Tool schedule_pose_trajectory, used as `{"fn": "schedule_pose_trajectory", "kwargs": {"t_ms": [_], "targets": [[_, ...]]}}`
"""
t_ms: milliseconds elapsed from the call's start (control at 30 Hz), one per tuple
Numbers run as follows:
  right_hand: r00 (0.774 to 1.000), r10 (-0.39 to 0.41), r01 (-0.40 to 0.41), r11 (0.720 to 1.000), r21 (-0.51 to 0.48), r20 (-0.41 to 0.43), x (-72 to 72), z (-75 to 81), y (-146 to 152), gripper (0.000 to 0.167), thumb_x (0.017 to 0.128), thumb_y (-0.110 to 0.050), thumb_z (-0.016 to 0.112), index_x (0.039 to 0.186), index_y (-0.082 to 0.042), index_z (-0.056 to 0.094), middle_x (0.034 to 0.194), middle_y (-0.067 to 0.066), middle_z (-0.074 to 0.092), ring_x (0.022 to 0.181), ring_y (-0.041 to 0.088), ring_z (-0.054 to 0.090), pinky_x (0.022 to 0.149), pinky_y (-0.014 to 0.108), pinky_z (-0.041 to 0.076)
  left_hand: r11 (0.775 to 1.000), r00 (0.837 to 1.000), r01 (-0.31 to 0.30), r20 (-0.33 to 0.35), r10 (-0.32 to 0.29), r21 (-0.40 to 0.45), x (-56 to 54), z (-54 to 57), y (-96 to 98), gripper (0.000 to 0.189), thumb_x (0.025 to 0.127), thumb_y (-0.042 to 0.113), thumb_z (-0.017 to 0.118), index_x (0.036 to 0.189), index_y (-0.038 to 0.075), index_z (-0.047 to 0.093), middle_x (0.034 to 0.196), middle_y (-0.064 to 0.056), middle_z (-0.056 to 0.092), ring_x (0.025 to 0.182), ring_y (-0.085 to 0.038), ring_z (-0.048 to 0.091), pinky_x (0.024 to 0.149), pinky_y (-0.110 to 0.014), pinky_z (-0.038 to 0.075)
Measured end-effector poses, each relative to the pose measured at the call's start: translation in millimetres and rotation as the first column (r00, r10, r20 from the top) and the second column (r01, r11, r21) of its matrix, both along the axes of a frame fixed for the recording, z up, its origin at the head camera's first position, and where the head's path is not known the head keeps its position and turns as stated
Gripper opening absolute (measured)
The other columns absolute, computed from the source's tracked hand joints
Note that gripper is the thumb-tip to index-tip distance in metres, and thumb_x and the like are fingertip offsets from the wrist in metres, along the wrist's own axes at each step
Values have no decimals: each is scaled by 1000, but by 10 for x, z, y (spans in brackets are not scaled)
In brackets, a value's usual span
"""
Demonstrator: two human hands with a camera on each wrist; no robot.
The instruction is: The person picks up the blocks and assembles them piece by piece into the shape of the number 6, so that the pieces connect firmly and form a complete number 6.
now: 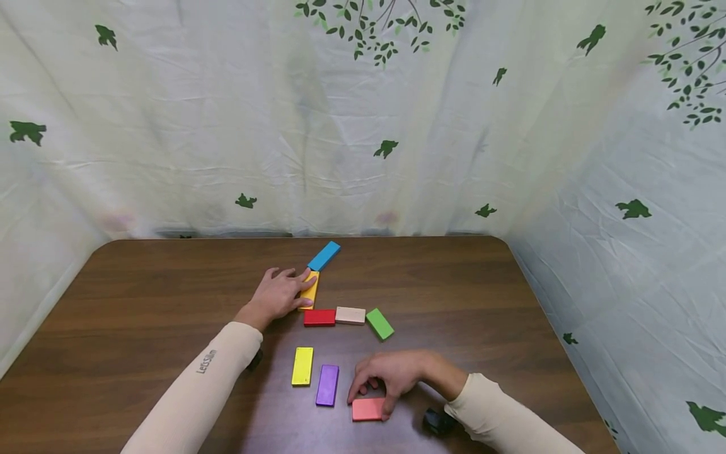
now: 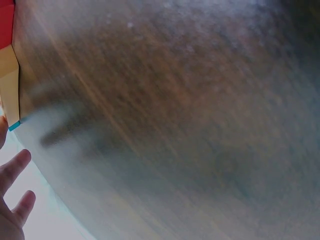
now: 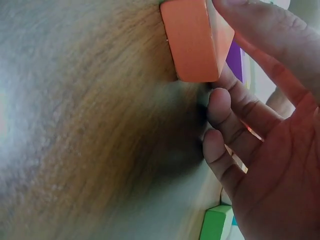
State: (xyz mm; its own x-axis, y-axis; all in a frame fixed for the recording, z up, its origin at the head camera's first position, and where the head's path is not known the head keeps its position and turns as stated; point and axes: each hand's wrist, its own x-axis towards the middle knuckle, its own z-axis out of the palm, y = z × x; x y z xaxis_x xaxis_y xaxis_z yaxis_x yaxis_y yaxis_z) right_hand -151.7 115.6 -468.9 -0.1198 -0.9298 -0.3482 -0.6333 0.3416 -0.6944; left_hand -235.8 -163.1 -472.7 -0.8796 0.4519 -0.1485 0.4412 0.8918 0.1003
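Note:
My left hand (image 1: 279, 294) lies over the orange-yellow block (image 1: 311, 291), its thumb and a finger touching the block and the other fingers spread. The block's far end meets a slanted blue block (image 1: 324, 256); its near end meets a red block (image 1: 320, 318). Nearer the front, my right hand (image 1: 391, 373) pinches a salmon-pink block (image 1: 367, 410) between thumb and index finger at its short ends. That block looks orange in the right wrist view, where the remaining fingers (image 3: 220, 107) curl beside it. Only fingertips (image 2: 20, 160) of the left hand show in its wrist view.
To the right of the red block come a beige block (image 1: 350, 316) and a tilted green block (image 1: 380, 324). A yellow block (image 1: 302, 366) and a purple block (image 1: 327, 385) lie left of the right hand. Behind the brown table (image 1: 454, 277) hangs a white curtain (image 1: 340, 126).

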Motion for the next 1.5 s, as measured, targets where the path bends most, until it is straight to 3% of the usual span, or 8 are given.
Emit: {"fn": "schedule_pose_trajectory", "kwargs": {"t_ms": [400,1033,1267,1500], "targets": [[1000,12,-12,1000,3,3,7,-11,27,61,72,-5,84,127,-17,62,96,-6,52,86,0,46,78,11,41,1000,1000,1,-4,-1,0,4,-12,5,63,90,47,61,143,16,47,150,-11,39,133,-42,37,107,-64,21],[999,-29,28,999,-17,-46,8,-32,68,60,72,-12,86,127,-17,62,98,-8,54,86,-1,47,77,11,42,1000,1000,2,-5,-2,17,4,-13,3,65,89,46,63,144,16,45,149,-12,40,133,-44,37,107,-64,21],[994,-94,93,995,-35,-52,12,-70,143,57,73,-13,85,125,-15,62,97,-9,53,85,0,47,76,12,42,1000,1000,8,-8,-8,19,3,-14,15,65,89,45,63,144,15,45,149,-13,41,132,-44,37,106,-65,21],[976,-170,154,980,-123,-133,-9,-69,276,55,72,-21,86,122,-14,63,99,-7,57,83,1,49,72,12,43,1000,1000,17,-16,-17,17,-13,-31,13,65,89,46,62,144,15,45,149,-12,41,132,-44,38,106,-65,22]]}}
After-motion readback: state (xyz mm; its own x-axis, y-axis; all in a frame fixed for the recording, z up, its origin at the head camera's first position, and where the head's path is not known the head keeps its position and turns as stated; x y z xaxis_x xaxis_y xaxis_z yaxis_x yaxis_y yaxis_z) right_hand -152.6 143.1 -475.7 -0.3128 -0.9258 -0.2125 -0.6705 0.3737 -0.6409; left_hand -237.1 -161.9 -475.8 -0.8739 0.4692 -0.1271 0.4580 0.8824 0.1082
